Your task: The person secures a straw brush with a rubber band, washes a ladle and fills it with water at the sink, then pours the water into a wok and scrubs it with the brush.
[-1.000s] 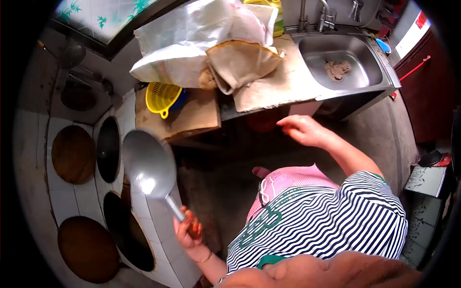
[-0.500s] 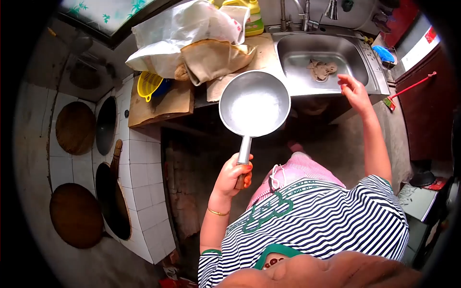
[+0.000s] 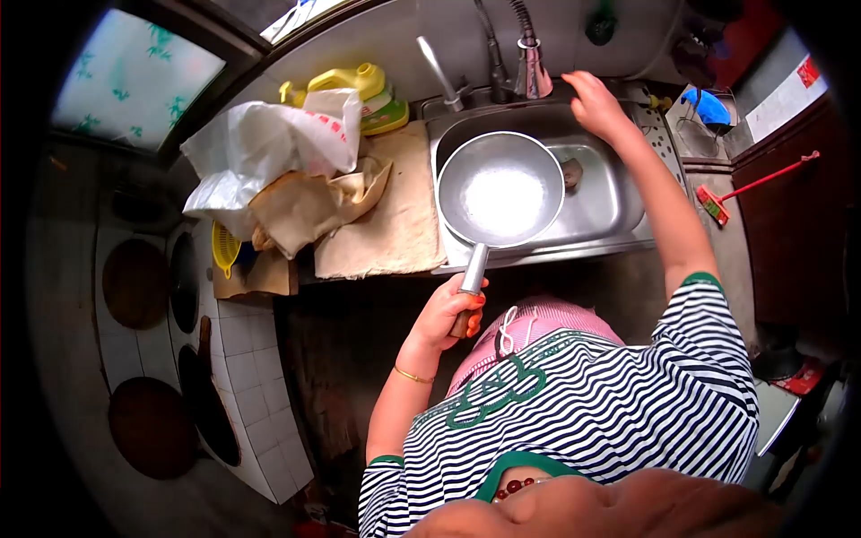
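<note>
My left hand [image 3: 448, 312] is wrapped round the handle of a grey metal saucepan [image 3: 499, 188]. The pan is held over the left part of the steel sink [image 3: 619, 179], its inside facing up and nothing visible in it. Out to the right, my right hand [image 3: 594, 103] reaches past the sink's basin, fingers stretched out and holding nothing. Just left of its fingertips hangs the spray head [image 3: 533, 76] of the faucet, with a small gap between them. A crumpled brownish cloth [image 3: 571, 173] lies in the basin, mostly hidden behind the pan.
Left of the sink, a tan mat [image 3: 386, 224] bears a white plastic bag [image 3: 269, 152] and brown paper. A yellow-green jug [image 3: 363, 94] stands behind. Further left are a yellow strainer [image 3: 225, 248] and a tiled stove [image 3: 247, 350]. A red-handled broom [image 3: 762, 184] leans at right.
The saucepan has moved from in front of the counter to over the sink. My right hand has moved from the sink's near right corner up beside the faucet. The view has shifted towards the sink.
</note>
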A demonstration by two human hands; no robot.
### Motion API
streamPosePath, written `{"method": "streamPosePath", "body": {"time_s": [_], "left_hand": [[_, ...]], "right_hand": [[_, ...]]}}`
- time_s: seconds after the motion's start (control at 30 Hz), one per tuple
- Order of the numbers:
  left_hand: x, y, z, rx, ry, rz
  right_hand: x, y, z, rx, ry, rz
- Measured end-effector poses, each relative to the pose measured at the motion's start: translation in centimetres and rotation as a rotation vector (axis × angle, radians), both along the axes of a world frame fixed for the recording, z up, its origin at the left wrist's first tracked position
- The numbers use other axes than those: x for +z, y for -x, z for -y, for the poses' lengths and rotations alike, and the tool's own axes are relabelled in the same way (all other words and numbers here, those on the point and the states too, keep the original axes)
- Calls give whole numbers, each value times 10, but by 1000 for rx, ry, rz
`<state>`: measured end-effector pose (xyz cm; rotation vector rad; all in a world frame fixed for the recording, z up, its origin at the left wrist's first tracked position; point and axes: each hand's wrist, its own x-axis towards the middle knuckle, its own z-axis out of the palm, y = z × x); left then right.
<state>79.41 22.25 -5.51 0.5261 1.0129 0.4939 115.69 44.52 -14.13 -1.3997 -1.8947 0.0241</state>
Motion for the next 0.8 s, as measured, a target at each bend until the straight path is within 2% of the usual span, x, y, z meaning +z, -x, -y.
{"method": "streamPosePath", "body": {"time_s": [0.17, 0.27, 0.37, 0.5, 0.53, 0.63, 0.77, 0.8], "left_hand": [[-19, -28, -27, -26, 42, 45], [-26, -29, -38, -29, 54, 50], [-31, -25, -43, -52, 55, 77], [-36, -27, -53, -45, 33, 67], [-41, -26, -54, -56, 37, 100], [-43, -27, -57, -70, 30, 138], [-52, -28, -62, -82, 35, 133], [-57, -26, -62, -92, 20, 131]], "right_hand": [[-3, 16, -79, 26, -16, 389], [-15, 15, -103, -27, 175, 573], [9, 24, -82, -97, 256, 375], [-4, 21, -84, -101, 280, 310], [-9, 16, -88, -101, 406, 313], [-25, 1, -77, -51, 318, 355], [-12, 5, -56, -51, 6, 73], [2, 10, -43, 12, 40, 50]]}}
